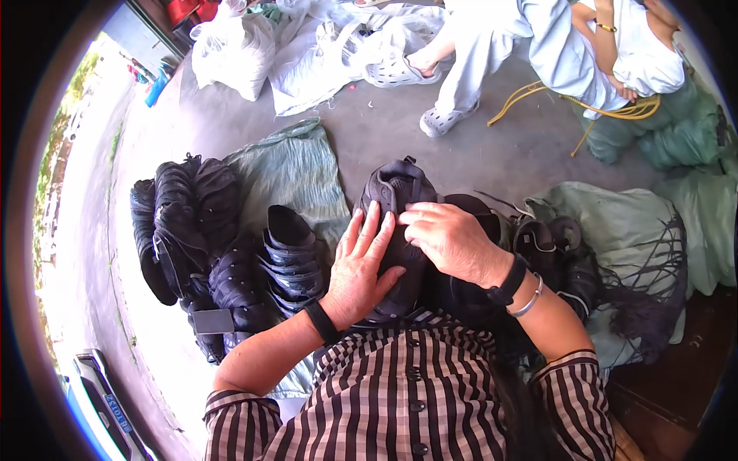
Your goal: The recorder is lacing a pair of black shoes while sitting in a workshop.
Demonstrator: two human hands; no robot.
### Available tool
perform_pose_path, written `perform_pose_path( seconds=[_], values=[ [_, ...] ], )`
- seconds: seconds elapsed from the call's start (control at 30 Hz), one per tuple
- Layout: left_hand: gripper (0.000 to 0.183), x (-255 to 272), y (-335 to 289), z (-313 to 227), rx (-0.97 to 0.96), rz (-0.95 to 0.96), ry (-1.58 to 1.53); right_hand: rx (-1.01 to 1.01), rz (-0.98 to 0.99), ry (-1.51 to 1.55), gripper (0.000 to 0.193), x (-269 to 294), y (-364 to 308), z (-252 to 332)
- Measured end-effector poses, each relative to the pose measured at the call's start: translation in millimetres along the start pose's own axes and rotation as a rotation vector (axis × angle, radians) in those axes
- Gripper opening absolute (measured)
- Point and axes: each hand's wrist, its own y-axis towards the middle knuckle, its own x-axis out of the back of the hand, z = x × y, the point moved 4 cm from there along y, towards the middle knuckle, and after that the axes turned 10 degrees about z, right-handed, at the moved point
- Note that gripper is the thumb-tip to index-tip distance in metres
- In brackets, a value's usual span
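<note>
Bare left hand [358, 270] lies flat, fingers spread, apparently steadying dark-grey fabric shoe [403, 252]. Bare right hand [455, 243]: grip curled against it; pinch hidden, cannot tell.

Dark shoe [393, 184] partly covered, seated person [560, 50] cropped at top

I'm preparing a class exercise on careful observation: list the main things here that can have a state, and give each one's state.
Left hand: spread, laid on the dark shoe
Right hand: fingers bent, against the shoe; grip unclear
Dark shoe: touched by both hands; fastening unclear
Black shoe parts: nested in a stack
Green sheet: spread out, wrinkled
White bag: filled, bulging
Yellow cord: looped, ends loose
</note>
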Motion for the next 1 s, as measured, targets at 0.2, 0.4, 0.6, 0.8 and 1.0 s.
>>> perform_pose_path(
  seconds=[0.2,0.4,0.6,0.8,1.0],
  values=[
    [0.086,-7,-1,2,0.028,0.013,0.001,-0.457,-0.039,0.961,0.009,25,-27,-23],
    [0.083,7,-3,6,-0.041,-0.034,-0.172,-0.817,-0.566,-0.159,0.010,179,-143,-21],
    [0.062,14,1,21,-0.085,-0.123,-0.364,-0.664,-0.618,0.312,0.012,144,-119,22],
    [0.058,16,9,18,0.082,-0.174,-0.365,-0.457,-0.172,0.357,0.011,4,-44,23],
    [0.060,14,12,16,0.105,-0.210,-0.247,-0.497,-0.188,0.428,0.010,-21,-39,13]
  ],
)
